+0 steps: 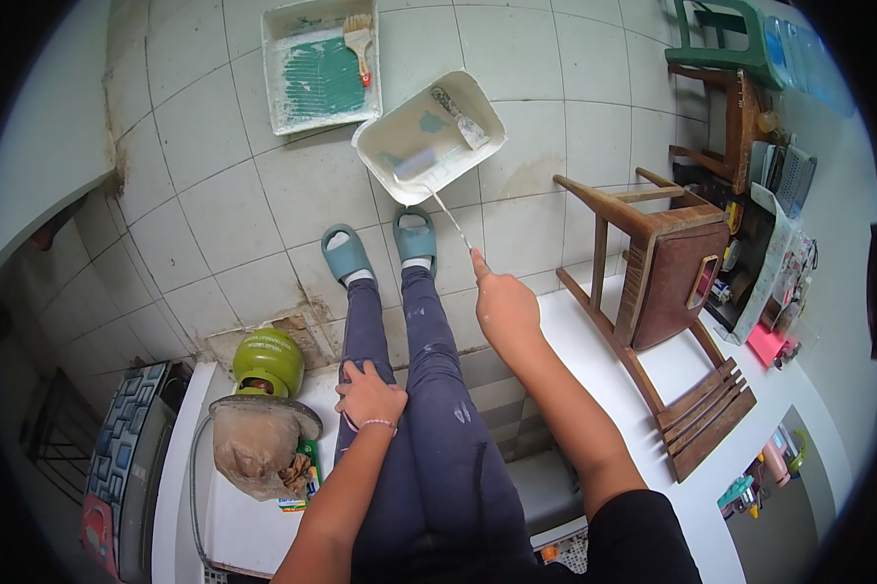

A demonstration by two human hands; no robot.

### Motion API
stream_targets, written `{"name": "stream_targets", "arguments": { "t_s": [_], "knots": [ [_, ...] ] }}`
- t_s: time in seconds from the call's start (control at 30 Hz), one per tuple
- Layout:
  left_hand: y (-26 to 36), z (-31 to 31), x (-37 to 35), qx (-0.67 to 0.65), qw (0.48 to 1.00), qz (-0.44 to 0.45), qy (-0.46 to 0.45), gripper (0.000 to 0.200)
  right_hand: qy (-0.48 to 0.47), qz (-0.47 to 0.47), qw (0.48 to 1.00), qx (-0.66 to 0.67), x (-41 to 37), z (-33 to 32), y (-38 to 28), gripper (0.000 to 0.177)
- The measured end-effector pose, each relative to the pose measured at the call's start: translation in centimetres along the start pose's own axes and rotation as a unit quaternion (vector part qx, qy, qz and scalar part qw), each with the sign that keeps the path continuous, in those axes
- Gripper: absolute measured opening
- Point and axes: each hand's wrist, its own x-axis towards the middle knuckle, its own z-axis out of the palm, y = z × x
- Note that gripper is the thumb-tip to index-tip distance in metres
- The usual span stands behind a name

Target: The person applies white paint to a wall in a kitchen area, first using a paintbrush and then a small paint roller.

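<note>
My right hand (507, 307) is closed around the handle end of a paint roller, index finger stretched along it. The handle's thin rod reaches up to the pale roller head (415, 164), which lies inside a white plastic tub (497, 115) at the end near my feet. Also in the tub is a scraper (472, 129) with a paint-smeared blade. My left hand (370, 394) rests on my left knee, fingers spread over the trouser leg and nothing held. Beyond the tub, to the left, a paint tray (273, 73) with a green ribbed bottom carries a flat brush (358, 41).
A green gas cylinder (268, 360) and a bag-covered item (249, 448) sit at my left. On the right, a wooden chair (643, 253) stands on a white surface (604, 365). Behind it are a green stool (711, 54) and water bottle (799, 58). Tiled floor (312, 190) surrounds my slippers.
</note>
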Motion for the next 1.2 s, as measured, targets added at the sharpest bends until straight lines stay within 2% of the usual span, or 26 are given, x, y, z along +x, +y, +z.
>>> {"name": "stream_targets", "arguments": {
  "t_s": [0.3, 0.47, 0.6, 0.8, 1.0, 1.1, 1.2],
  "knots": [
    [-0.3, 0.3, -0.3, -0.02, 1.0, -0.004, -0.003, 0.055, -0.01, -0.002, 1.0, -0.01, 1.7, -1.2, 0.1, 0.056],
    [-0.3, 0.4, -0.2, -0.025, 1.0, -0.003, -0.002, 0.056, -0.022, 0.005, 1.0, -0.001, -0.1, 3.1, 3.1, 0.058],
    [0.1, 0.5, -0.3, -0.021, 1.0, 0.001, 0.004, 0.056, -0.038, 0.007, 0.999, -0.016, 0.4, 3.5, 3.1, 0.06],
    [0.3, 0.3, -0.5, -0.01, 1.0, 0.004, -0.009, 0.057, 0.017, -0.011, 1.0, 0.022, 3.3, 0.9, -1.5, 0.06],
    [-0.3, 0.2, -0.4, -0.017, 1.0, -0.006, -0.005, 0.056, 0.044, -0.023, 0.996, 0.073, 4.7, -0.2, -2.8, 0.051],
    [-0.8, 0.1, -0.2, -0.031, 0.999, -0.011, -0.014, 0.055, 0.021, -0.009, 0.998, 0.059, 2.7, 0.1, -2.6, 0.049],
    [-1.2, 0.1, 0.0, -0.045, 0.999, -0.012, -0.018, 0.055, -0.036, 0.003, 0.999, 0.027, 1.3, 0.6, -1.6, 0.061]
  ]
}}
